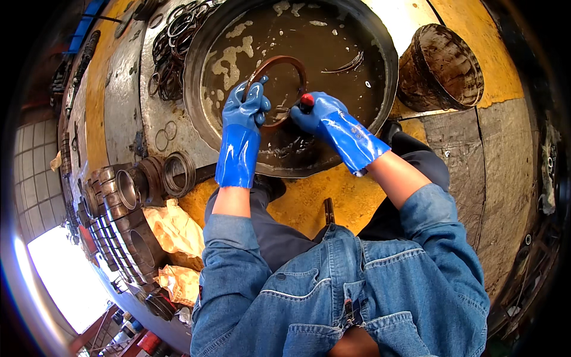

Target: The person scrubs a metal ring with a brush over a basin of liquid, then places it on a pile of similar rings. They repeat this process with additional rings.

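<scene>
Nearest is the denim jacket (333,279), its sleeves turned up, above dark trousers (279,229) with the legs apart on the yellow floor (309,205). To the left on the floor lie crumpled brown paper (172,226) and, beside it, rows of metal cylinders (128,190) and a small stack of rings (178,174). Between the feet and beyond stands a wide round basin (191,83) of murky water.

Both hands, in blue gloves, reach in over the basin's near edge. The left hand (245,104) has its fingers curled round the left side of a brown ring (285,60). The right hand (324,111) is closed about a red-ended piece (307,99) at the ring's right side; the rest of that piece is hidden, and I cannot tell whether this hand also grips the ring. The ring is tilted over the water, inside the basin's rim; whether its lower part touches the water is unclear.

Farther in, toward the basin's right edge, are thin curved strips (348,64). Just outside that edge a stained bucket (449,65) leans with its mouth turned sideways; past the far left edge lies a heap of dark rings (172,47)
</scene>
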### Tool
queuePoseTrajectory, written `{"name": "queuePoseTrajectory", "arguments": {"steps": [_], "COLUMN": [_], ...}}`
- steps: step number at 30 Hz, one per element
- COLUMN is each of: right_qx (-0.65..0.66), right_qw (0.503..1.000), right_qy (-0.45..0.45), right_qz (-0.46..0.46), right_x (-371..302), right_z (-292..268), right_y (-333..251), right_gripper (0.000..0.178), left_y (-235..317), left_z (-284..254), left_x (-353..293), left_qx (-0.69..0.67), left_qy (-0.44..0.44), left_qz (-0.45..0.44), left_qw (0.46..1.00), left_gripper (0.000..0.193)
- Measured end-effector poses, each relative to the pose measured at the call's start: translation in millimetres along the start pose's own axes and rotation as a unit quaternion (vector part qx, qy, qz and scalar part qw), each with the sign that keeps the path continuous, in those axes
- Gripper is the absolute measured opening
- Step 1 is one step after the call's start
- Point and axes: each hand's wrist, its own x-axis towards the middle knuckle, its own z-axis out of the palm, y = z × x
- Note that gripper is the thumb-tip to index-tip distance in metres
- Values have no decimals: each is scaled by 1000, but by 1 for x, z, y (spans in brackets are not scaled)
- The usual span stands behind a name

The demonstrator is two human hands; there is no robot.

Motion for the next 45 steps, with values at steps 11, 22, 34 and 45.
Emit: {"name": "queuePoseTrajectory", "arguments": {"steps": [11, 22, 34, 45], "right_qx": [-137, 83, 686, -102], "right_qw": [929, 992, 725, 990], "right_qy": [203, 11, -63, 78], "right_qz": [-277, 97, -18, -51], "right_x": [8, 21, 6, 10], "right_z": [-11, -4, 30, 10], "right_y": [0, 13, 13, 4], "right_gripper": [31, 40, 25, 27], "left_y": [-14, -22, -19, -16], "left_z": [-3, -12, -11, -13], "left_x": [5, 10, -9, 9], "left_qx": [38, 13, 157, -18], "left_qy": [14, -24, -85, -59], "left_qz": [-6, 1, 196, -14], "left_qw": [999, 1000, 964, 998], "left_gripper": [38, 37, 36, 37]}}
